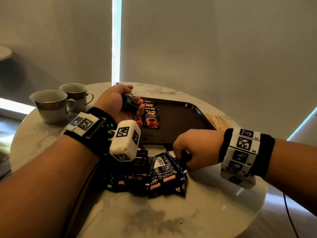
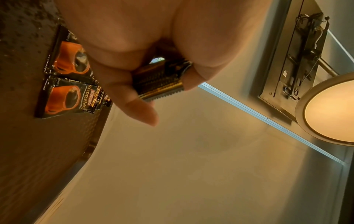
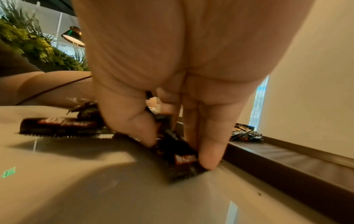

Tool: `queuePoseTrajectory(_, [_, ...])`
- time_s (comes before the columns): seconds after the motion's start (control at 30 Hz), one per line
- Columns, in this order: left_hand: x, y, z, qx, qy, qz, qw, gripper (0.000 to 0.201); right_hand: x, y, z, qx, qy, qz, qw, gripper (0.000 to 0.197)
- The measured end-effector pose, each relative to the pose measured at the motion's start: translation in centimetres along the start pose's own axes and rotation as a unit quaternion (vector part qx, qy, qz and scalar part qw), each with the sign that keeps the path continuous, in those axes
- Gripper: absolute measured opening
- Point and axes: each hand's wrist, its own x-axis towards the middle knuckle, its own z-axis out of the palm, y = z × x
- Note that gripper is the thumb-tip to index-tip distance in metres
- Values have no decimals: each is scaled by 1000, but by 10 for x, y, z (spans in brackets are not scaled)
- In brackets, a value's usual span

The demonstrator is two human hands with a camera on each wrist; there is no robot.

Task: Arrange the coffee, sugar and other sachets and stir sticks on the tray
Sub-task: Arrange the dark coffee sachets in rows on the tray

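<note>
A brown tray lies on the round marble table, with a short row of black coffee sachets at its left side. My left hand, palm up over the tray's left edge, grips a small stack of sachets. A loose pile of black sachets lies on the table in front of the tray. My right hand reaches down at the pile's far right and pinches one sachet between thumb and fingers. Wooden stir sticks lie right of the tray.
Two white cups with patterned bands stand at the table's left rear. The tray's raised rim runs just beyond my right fingers. A curtain with a bright gap hangs behind the table.
</note>
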Motion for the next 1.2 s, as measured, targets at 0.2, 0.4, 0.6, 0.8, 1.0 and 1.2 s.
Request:
queuePoseTrajectory(0.2, [-1, 0, 0, 3, -1, -7, 1000, 23, -8, 8, -2, 20, 71, 1, 997, 9])
queuePoseTrajectory(0.4, [-5, 0, 1, 27, -25, -33, 999, 24, -16, 16, -28, 80, 203, 37, 975, 18])
queuePoseTrajectory(0.6, [-13, -3, 9, 63, -90, -77, 991, 26, -6, 13, -56, 161, 415, 55, 894, 17])
queuePoseTrajectory(0.8, [-17, -17, 14, 63, -165, -71, 982, 21, 25, -9, -55, 200, 427, 35, 881, 5])
queuePoseTrajectory(1.0, [-10, -13, 13, 29, -93, -24, 995, 29, 21, -9, -41, 246, 369, -30, 896, 13])
queuePoseTrajectory(1.2, [-4, -3, 6, 0, -48, -11, 999, 25, 1, 3, -14, 55, -21, 46, 997, 34])
